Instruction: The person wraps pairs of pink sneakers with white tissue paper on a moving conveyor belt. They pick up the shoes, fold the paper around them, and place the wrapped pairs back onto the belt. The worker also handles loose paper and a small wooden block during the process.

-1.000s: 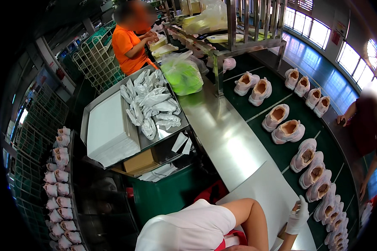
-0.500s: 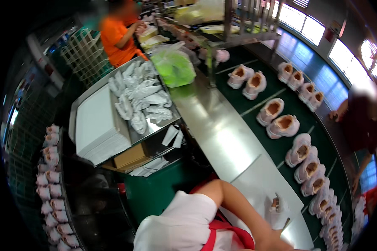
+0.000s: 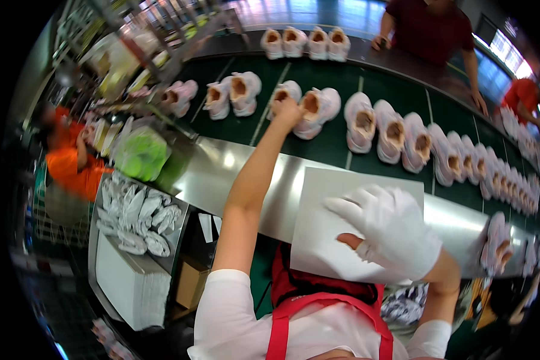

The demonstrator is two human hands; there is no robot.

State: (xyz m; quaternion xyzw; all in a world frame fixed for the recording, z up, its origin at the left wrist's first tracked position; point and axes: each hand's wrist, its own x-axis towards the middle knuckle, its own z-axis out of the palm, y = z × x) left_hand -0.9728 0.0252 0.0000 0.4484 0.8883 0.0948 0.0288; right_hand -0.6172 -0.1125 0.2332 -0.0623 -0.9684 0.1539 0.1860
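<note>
My bare left hand (image 3: 287,114) reaches out over the green conveyor belt (image 3: 336,156). Its fingers are closed at a pair of pale pink sneakers, against the left sneaker (image 3: 289,90) and beside the right sneaker (image 3: 323,111); the fingertips are partly hidden. Over a white sheet (image 3: 318,228) close to my body, my right hand (image 3: 390,231) wears a white glove with the thumb tip bare. Its fingers are stretched out and hold nothing. The sheet lies partly on the metal ledge (image 3: 276,198).
More sneakers (image 3: 390,132) stand in rows along the belt. At the left, a metal tray holds white paper-wrapped bundles (image 3: 141,216) and a stack of white sheets (image 3: 126,282). A bag of green material (image 3: 141,153) sits beyond it. A person in dark red (image 3: 426,30) stands across the belt.
The view has swung right. My left arm has gone from bent near my body to stretched out to the sneakers on the belt. The gloved right hand now shows fully above the sheet.
</note>
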